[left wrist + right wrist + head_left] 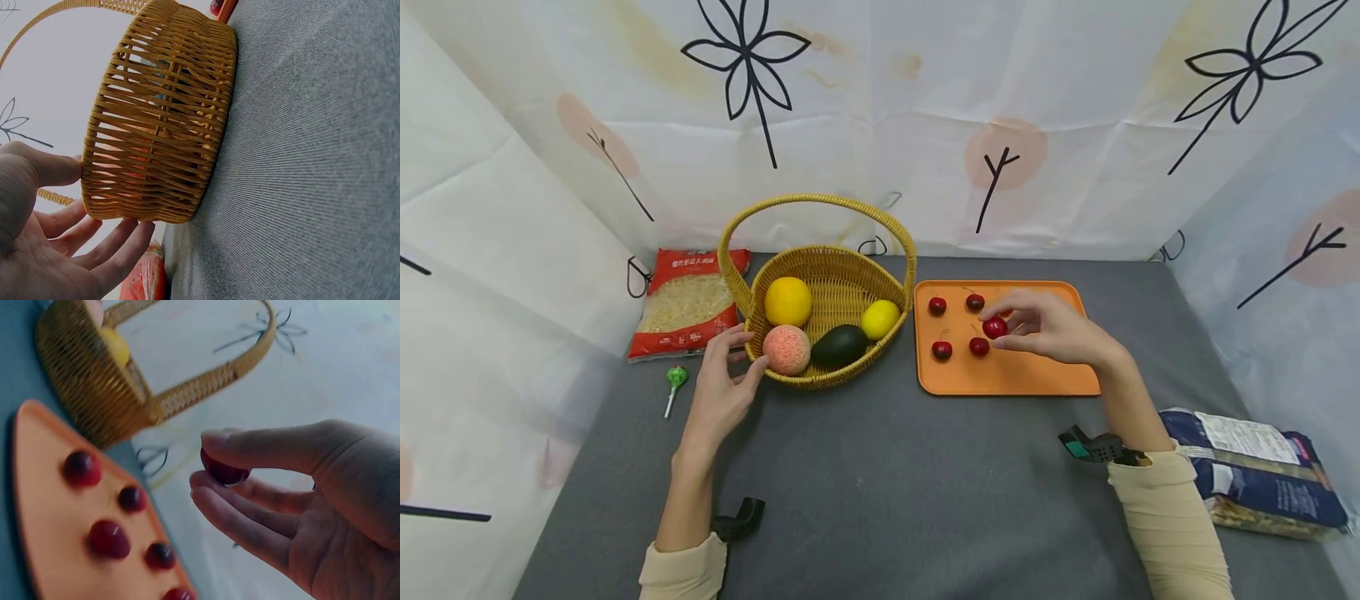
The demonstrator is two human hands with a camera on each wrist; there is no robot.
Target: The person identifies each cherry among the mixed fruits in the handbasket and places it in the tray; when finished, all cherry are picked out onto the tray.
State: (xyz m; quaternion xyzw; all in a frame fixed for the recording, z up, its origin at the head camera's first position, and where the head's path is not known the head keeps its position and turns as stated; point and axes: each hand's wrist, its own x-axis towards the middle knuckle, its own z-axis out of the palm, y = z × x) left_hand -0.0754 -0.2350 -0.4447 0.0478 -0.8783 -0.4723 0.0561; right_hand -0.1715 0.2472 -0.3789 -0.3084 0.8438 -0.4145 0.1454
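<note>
My right hand [1045, 327] is over the orange tray [1030, 380], pinching a dark red cherry [224, 470] between thumb and fingertips. Several more cherries [109, 539] with stems lie on the tray below; the hand partly covers one in the head view. At the left end of the yellow wicker basket [156, 125], my left hand [722, 387] holds the rim and outer wall, its thumb at the rim and fingers around the side. Inside the basket are a pink speckled round fruit [786, 350], an orange-yellow fruit [787, 301], a dark green avocado [839, 347] and a lemon [880, 319].
A red bag of pasta [688, 300] lies behind the left hand, with a green lollipop [676, 379] in front of it. At the right, a blue bag [1262, 475] lies beside the right forearm. Patterned white cloth [880, 125] walls surround the grey tabletop [880, 483].
</note>
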